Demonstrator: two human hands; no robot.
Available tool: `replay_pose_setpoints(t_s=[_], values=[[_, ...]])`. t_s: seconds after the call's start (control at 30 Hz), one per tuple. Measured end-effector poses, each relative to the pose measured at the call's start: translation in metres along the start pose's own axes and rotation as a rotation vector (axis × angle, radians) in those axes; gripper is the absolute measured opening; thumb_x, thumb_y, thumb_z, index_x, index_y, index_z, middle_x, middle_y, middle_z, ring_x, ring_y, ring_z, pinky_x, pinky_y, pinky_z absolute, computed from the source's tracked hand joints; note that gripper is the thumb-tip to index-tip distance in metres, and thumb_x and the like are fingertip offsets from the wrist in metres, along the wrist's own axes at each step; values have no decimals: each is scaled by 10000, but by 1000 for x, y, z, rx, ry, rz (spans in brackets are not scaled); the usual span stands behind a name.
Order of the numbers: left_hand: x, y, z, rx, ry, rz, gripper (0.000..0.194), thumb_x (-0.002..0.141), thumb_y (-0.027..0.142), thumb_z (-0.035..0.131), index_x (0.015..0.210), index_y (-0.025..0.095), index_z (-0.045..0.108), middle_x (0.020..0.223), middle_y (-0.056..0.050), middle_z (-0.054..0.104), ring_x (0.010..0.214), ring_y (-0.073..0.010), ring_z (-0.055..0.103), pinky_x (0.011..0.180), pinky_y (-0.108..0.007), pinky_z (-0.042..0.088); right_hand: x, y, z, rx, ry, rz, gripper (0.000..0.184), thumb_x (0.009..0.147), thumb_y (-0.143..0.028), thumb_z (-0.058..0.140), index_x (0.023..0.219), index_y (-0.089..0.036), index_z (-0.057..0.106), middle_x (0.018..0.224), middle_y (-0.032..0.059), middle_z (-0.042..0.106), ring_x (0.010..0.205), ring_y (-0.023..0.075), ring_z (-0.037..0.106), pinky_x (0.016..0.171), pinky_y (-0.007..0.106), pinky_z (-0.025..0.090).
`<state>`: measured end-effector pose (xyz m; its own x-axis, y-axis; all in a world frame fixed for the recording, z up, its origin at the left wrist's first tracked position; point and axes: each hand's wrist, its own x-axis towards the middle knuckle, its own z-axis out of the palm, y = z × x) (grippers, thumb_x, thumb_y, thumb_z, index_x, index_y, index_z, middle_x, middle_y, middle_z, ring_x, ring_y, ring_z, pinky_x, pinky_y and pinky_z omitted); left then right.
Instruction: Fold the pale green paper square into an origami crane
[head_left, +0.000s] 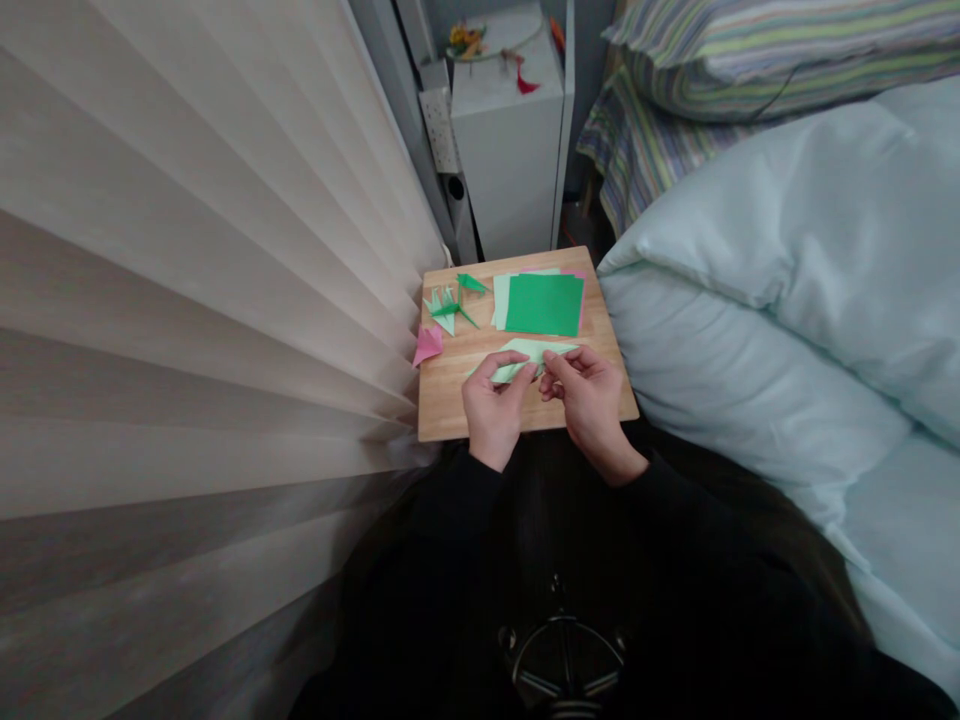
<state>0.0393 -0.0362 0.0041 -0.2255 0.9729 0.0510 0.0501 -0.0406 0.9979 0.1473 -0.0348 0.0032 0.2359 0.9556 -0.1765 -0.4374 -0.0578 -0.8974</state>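
A partly folded sheet of pale green origami paper (529, 350) is held low over the near part of a small wooden table (450, 405). My left hand (495, 402) pinches its left part between thumb and fingers. On the other side, my right hand (589, 395) grips the paper with thumb and forefinger, its remaining fingers curled under. Both thumbs are close together near the paper's lower edge. The hands cover some of the folds. Behind them lies a stack of square origami paper (545, 304), dark green on top, with pale green and pink edges showing.
Several folded green paper cranes (450, 308) sit at the table's far left, with a pink folded paper piece (428, 344) at the left edge. A pleated curtain (300, 250) borders the left, a bed with a pale quilt (750, 300) the right. A white cabinet (510, 160) stands behind.
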Motion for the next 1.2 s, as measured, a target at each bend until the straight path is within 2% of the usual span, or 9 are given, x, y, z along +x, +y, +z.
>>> replay_pose_setpoints(t_s=[0.33, 0.43, 0.53, 0.67, 0.77, 0.9, 1.0, 1.1, 1.2], values=[[4, -10, 0, -122, 1, -34, 329, 787, 341, 819, 1016, 182, 646, 875, -1, 710, 695, -114, 690, 676, -234, 603, 3, 2, -1, 38, 10, 0, 445, 823, -588, 747, 674, -197, 595, 570, -19, 609, 440, 95, 569, 399, 212, 476], [6, -6, -4, -142, 16, -27, 536, 778, 360, 831, 1221, 200, 574, 1027, -46, 722, 809, -162, 727, 726, -287, 636, 6, 1, -4, 61, 39, 41, 423, 834, -585, 722, 717, -196, 603, 602, -28, 606, 442, 89, 564, 375, 197, 446], [9, -2, -9, -138, 9, -55, 867, 760, 361, 857, 1479, 245, 388, 1108, -74, 722, 758, -174, 732, 690, -312, 638, 9, -2, -7, 45, 55, 77, 396, 801, -570, 740, 749, -199, 616, 600, -40, 589, 434, 88, 549, 344, 186, 396], [13, -2, -15, -143, 29, -80, 1138, 726, 296, 896, 1603, 229, 174, 1025, -63, 745, 686, -167, 714, 665, -302, 610, 8, -2, -10, -120, -43, 40, 322, 755, -449, 794, 693, -198, 602, 501, -62, 539, 398, 73, 477, 359, 182, 373], [17, -6, -21, -156, 88, -100, 1205, 712, 291, 910, 1622, 205, 125, 904, -26, 751, 695, -161, 703, 719, -304, 597, 5, 1, -11, -198, -79, 48, 244, 775, -387, 738, 689, -193, 618, 472, -60, 525, 394, 74, 459, 370, 189, 363], [22, -10, -32, -238, 117, -146, 1079, 674, 350, 913, 1558, 215, 308, 741, 49, 709, 708, -140, 695, 771, -293, 582, -4, 12, -9, -267, -201, 136, 226, 796, -397, 676, 735, -181, 646, 558, -44, 551, 433, 85, 499, 387, 205, 377], [28, -12, -39, -288, 97, -187, 706, 661, 349, 898, 1269, 166, 590, 734, 25, 718, 716, -134, 696, 780, -285, 564, -11, 22, -11, -378, -314, 132, 256, 858, -434, 614, 791, -189, 641, 608, -35, 564, 462, 105, 536, 423, 233, 405], [34, -14, -43, -230, 75, -176, 421, 651, 328, 883, 966, 155, 663, 725, 10, 720, 677, -126, 675, 724, -263, 536, -10, 25, -20, -623, -450, 44, 244, 907, -383, 569, 766, -195, 634, 620, 0, 612, 526, 139, 580, 519, 280, 457], [38, -15, -44, -63, -62, -151, 300, 661, 289, 864, 858, 157, 680, 673, 7, 704, 640, -131, 652, 681, -260, 506, 1, 18, -32, -716, -264, -112, 233, 913, -409, 595, 874, -189, 663, 791, 67, 697, 713, 192, 653, 626, 325, 512]])
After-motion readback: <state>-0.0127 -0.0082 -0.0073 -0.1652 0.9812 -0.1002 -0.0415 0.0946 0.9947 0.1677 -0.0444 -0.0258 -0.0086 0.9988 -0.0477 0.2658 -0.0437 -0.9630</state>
